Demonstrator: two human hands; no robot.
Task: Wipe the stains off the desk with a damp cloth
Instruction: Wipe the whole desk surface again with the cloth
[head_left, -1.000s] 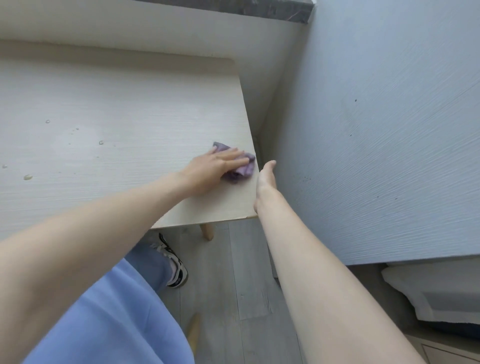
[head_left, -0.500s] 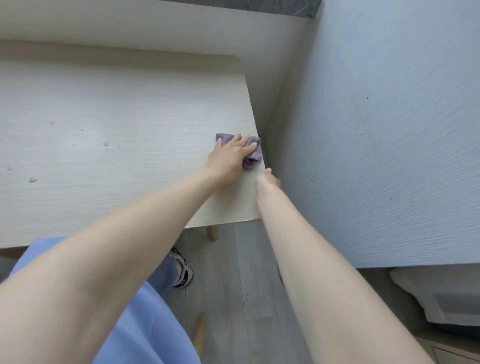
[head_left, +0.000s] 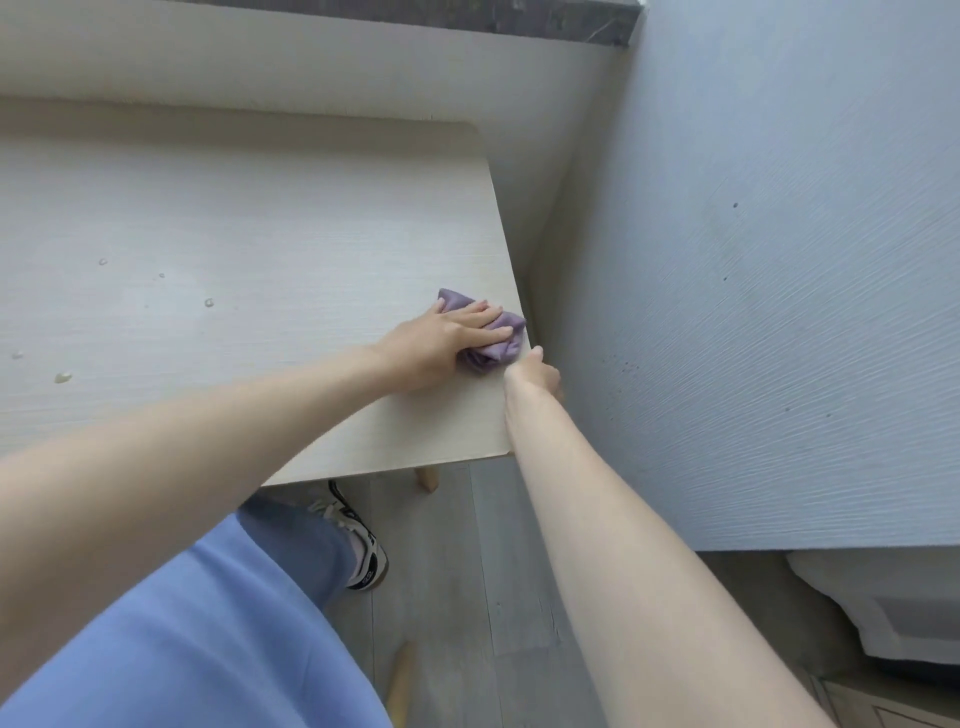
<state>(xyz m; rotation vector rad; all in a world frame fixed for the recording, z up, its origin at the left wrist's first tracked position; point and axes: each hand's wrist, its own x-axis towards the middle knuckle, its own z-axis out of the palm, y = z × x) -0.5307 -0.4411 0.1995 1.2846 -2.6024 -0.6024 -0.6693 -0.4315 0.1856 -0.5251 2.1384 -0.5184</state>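
Head view of wiping at the right end of a pale wood-grain table (head_left: 260, 218). Left hand (head_left: 449, 343) lies flat on a crumpled purple cloth (head_left: 501, 351), fingers straight and together, pressing it onto the tabletop. The cloth sits close to the table's right edge, and its far and right parts show past the fingertips. Right hand (head_left: 537, 371) is at that same edge, just beside the cloth, with the thumb on top of the tabletop and the other fingers bent down over the side, gripping the edge. The two hands are close but not touching. Stains (head_left: 209, 302), seen as several small glossy drops, lie scattered over the left half of the table, well apart from the cloth. A blue-grey textured wall (head_left: 753, 312) stands to the right, with a narrow gap between it and the table. Below the near edge are a grey plank floor (head_left: 457, 571), one tapered wooden leg (head_left: 428, 478), a black-and-white shoe (head_left: 363, 551) and, at lower left, a blue garment (head_left: 182, 649).
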